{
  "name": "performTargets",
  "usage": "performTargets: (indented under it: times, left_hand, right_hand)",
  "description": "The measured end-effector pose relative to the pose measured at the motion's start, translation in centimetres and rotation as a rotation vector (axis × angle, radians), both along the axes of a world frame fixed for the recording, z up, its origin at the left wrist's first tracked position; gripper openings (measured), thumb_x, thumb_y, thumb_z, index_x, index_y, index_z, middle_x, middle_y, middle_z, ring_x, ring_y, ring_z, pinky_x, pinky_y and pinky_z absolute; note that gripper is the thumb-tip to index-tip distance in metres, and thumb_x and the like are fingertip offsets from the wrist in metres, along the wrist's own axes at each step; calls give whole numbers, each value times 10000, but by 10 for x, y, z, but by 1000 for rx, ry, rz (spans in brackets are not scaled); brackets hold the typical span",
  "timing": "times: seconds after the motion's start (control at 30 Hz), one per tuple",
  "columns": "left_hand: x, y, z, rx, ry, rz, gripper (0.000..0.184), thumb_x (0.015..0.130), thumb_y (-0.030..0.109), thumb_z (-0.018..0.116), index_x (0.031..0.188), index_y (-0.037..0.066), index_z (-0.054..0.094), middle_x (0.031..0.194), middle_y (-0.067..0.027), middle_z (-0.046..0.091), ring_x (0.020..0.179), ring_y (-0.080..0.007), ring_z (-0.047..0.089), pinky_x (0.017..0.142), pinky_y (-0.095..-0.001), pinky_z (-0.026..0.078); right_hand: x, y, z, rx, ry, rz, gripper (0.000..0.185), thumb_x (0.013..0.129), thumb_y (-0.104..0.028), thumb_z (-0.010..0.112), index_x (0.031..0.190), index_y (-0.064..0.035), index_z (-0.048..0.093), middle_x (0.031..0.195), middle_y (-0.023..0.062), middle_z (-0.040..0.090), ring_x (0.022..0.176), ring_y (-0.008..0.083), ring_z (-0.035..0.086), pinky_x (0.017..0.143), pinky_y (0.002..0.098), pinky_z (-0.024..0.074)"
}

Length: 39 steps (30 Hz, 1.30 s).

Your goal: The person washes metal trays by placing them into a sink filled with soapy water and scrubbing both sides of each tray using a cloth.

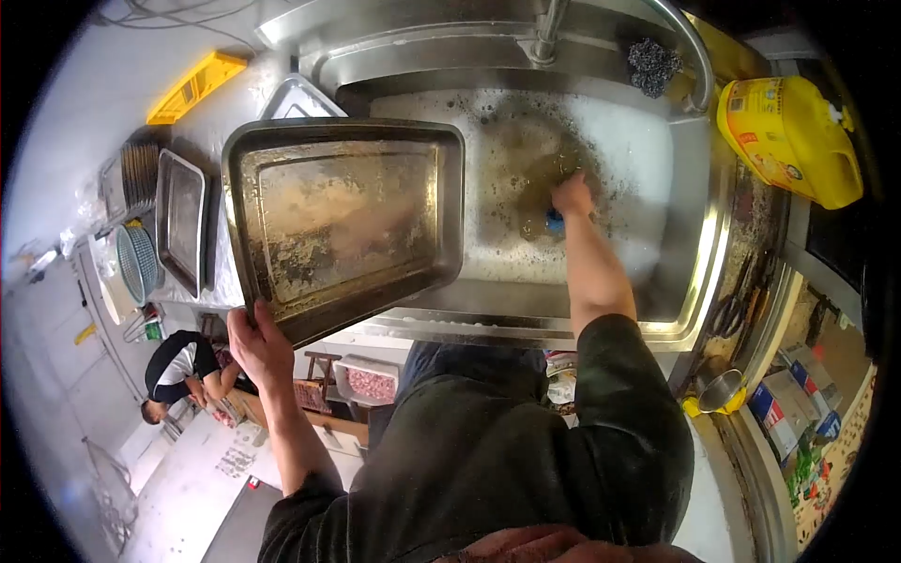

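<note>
My left hand [261, 345] grips the near left corner of a deep rectangular metal baking tray [343, 211], which is tilted over the sink's left side. Brown stains and burnt patches mark the tray's wet inside. My right hand [573, 195] is down in the sink [699, 253], at a patch of dirty brown water [530, 155] surrounded by white suds. Its fingers look closed and are partly hidden. A small blue thing [555, 221] shows right beside this hand, too little of it to name.
A tap [547, 42] stands behind the sink, with a dark scourer [654, 68] at the back right. A yellow jug [788, 141] is on the right. At left are another tray [182, 220] and a basket [137, 263]. A person [183, 371] crouches farther left, near a tub of pink pieces [368, 383].
</note>
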<state>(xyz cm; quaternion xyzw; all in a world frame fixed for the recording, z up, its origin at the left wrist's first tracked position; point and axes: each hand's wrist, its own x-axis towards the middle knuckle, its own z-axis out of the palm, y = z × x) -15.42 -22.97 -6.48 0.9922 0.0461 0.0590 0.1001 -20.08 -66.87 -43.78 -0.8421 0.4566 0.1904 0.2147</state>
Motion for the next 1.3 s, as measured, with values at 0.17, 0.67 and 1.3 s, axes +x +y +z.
performTargets:
  times: [0.17,0.67,1.3]
  left_hand:
    - [-3,-10,0,9,-30,26,307,927,230,574,771,-16,473,679,-188,492,634,-386,480,605,-453,389]
    - [2,-74,-48,-258,166,-34,239,919,141,574,783,-37,493,735,-219,495,656,-402,460,610,-446,395]
    - [-11,-109,-298,-390,426,-8,262,920,200,510,1068,-15,533,963,-249,593,905,-437,568,800,-490,462]
  right_hand:
    - [6,-30,-64,95,240,562,335,910,-328,519,952,-57,711,1106,159,665,1007,343,637,830,452,526]
    - [-48,-110,168,-78,-122,289,387,888,-357,560,930,21,629,923,266,643,904,432,612,802,499,476]
    - [-112,-130,306,-295,-280,191,328,901,-283,609,830,25,521,732,236,599,680,427,565,649,444,460]
